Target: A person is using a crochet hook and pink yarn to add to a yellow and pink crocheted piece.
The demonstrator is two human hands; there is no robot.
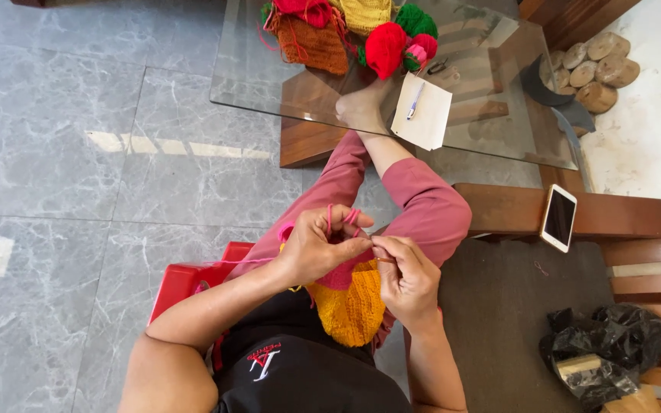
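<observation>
Both hands meet over the lap: left hand (317,248) has pink yarn (343,218) looped over its fingers and pinches the soft yellow knitting (353,310); right hand (407,275), at 3 o'clock, grips a hook. Floppy, light stuff, probably best held near the working edge.
</observation>
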